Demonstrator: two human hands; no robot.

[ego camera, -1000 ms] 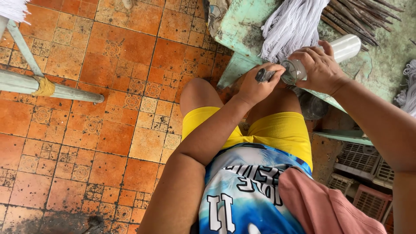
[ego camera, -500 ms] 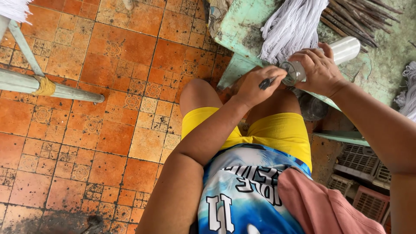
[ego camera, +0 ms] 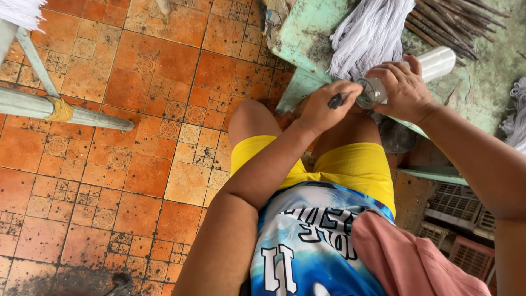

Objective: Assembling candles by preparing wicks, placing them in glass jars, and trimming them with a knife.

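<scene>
Near: person seated, knees apart above the tiled floor (ego camera: 109, 164). Left hand (ego camera: 323, 107) pinches a small dark tool (ego camera: 337, 100) at the mouth of a white tube (ego camera: 433, 63), which the right hand (ego camera: 402, 90) wraps firmly over the green bench (ego camera: 312, 33). Fitting appears under way, unfinished. Far: loose white mop strands (ego camera: 367, 35) lie unattached, sticks (ego camera: 455, 19) beyond

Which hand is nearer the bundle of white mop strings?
Right. The right hand grips a white tube just beside the white strings; the left hand, pinching a small dark tool, sits lower.
</scene>
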